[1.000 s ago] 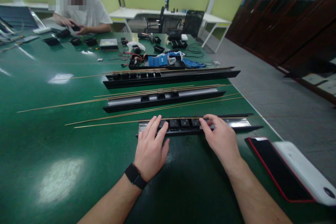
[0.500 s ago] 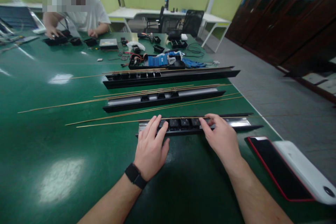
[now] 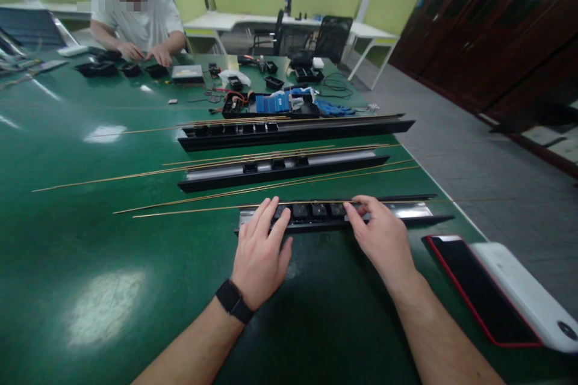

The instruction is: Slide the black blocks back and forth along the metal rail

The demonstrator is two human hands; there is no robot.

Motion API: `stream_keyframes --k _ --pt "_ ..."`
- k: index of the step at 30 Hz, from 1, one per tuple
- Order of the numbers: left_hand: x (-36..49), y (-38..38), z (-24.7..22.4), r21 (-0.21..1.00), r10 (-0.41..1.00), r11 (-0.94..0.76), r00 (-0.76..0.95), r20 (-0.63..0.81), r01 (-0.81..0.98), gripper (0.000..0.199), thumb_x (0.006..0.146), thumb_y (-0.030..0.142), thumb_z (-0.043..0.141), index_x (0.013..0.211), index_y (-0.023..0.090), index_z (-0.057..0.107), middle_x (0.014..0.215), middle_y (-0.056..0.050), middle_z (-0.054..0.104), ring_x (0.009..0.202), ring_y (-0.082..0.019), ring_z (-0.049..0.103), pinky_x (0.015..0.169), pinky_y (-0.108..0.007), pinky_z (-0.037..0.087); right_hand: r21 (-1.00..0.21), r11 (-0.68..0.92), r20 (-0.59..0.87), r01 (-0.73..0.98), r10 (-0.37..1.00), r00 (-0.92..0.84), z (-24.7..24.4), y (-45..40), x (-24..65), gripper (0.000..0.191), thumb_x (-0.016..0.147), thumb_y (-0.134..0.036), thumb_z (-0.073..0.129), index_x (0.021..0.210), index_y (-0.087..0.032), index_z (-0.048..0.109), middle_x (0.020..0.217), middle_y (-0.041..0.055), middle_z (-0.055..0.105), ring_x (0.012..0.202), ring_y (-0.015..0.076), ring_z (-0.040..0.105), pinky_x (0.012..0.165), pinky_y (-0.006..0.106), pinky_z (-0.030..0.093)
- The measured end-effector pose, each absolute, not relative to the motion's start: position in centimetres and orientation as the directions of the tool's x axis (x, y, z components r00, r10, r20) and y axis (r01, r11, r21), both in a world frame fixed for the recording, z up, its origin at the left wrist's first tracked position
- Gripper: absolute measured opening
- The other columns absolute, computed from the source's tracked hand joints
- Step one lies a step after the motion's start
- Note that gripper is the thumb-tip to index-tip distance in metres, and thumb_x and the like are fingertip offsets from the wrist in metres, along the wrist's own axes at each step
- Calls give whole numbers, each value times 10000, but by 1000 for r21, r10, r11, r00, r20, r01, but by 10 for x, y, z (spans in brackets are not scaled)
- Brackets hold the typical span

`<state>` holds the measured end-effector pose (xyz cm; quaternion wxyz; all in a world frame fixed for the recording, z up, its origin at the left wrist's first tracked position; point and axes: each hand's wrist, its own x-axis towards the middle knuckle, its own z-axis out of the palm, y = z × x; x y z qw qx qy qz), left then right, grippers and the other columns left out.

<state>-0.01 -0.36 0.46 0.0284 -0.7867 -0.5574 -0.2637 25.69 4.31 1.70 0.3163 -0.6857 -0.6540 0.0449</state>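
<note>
Fingers of the left hand (image 3: 258, 255) fan forward, straight and unclenched, over the left part of a black-and-silver channel (image 3: 409, 210). At 3 o'clock from it, the right hand (image 3: 382, 237) bends inward, thumb and index fingertips together at a thin gold rod (image 3: 189, 212) running lengthwise along the channel. Whether they pinch the rod or merely touch it cannot be told. The channel lies crosswise at 12 o'clock from the wrists, dark blocks (image 3: 318, 209) showing inside it between the hands.

The left fingers mask part of that row, the right hand's remaining fingers are partly hidden, and the forearms are cut off at the 6 o'clock edge. Toward 3 o'clock, the rod fades to a blur over the grey floor (image 3: 451, 132).

A black watch (image 3: 233, 302) circles the left wrist. At 4 o'clock, a red-edged phone (image 3: 478, 289) lies beside a white device (image 3: 528, 295), near the right forearm. At 12 o'clock, beyond loose rods, rest a middle channel (image 3: 289, 174) and a rear channel (image 3: 298, 134), then blue gloves (image 3: 334, 109). At 11 o'clock, a co-worker (image 3: 149, 18) sits across the green table (image 3: 135, 252), hands near small black cases (image 3: 96, 70).
</note>
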Motion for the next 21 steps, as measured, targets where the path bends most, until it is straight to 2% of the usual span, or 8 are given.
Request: stream_keyframes --k 8,13,21 --pt "0 -4 4 236 866 -371 242 438 898 499 983 227 570 1480 205 530 1652 -169 447 1543 -343 410 1070 -554 518 -447 -7 338 895 925 176 16 43 256 388 975 -575 586 1116 -239 721 972 52 734 882 244 675 753 358 455" --pt "0 -4 5 234 860 -377 244 449 896 492 991 224 566 1481 198 527 1652 -170 448 1543 -341 409 1067 -559 518 -434 11 363 901 917 163 15 43 258 401 978 -583 585 1126 -233 716 961 51 732 878 243 676 751 356 457" --pt "0 -4 6 237 866 -374 246 436 897 494 994 224 561 1486 197 524 1657 -171 440 1550 -339 398 1068 -549 519 -484 67 352 872 928 124 18 43 257 442 994 -554 559 1235 -217 715 901 47 742 811 238 686 800 376 500"
